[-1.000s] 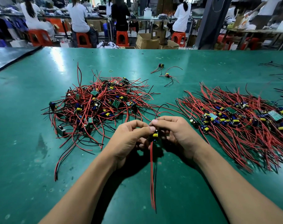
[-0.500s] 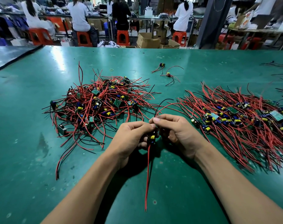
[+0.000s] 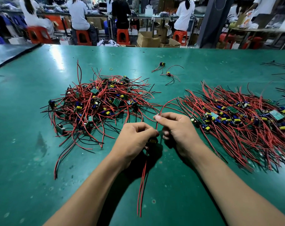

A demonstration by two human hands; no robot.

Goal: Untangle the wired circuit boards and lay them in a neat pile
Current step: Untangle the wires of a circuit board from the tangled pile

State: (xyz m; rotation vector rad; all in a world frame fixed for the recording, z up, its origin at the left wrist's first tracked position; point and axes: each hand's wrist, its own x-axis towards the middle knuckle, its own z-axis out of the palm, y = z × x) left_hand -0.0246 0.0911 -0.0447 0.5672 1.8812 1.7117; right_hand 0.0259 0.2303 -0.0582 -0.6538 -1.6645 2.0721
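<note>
A tangled heap of small circuit boards with red and black wires (image 3: pixel 97 105) lies on the green table, left of centre. To the right spreads the laid-out pile of boards (image 3: pixel 239 118), its wires combed roughly the same way. My left hand (image 3: pixel 135 142) grips one small board with a yellow part (image 3: pixel 152 141); two red wires (image 3: pixel 142 181) hang from it toward me. My right hand (image 3: pixel 177 129) pinches the board's upper red wire (image 3: pixel 163 110) between thumb and forefinger, and this wire arcs up and to the right.
Two loose wired boards (image 3: pixel 168 73) and a small rubber band (image 3: pixel 111 69) lie farther back on the green table (image 3: pixel 40 160). More dark wires (image 3: pixel 278 66) lie at the far right edge. Seated people on orange stools and cardboard boxes are beyond the table.
My hands have drawn slightly apart. The right hand has slid up along the upper red wire, pulling it out straighter, while the left keeps hold of the board.
</note>
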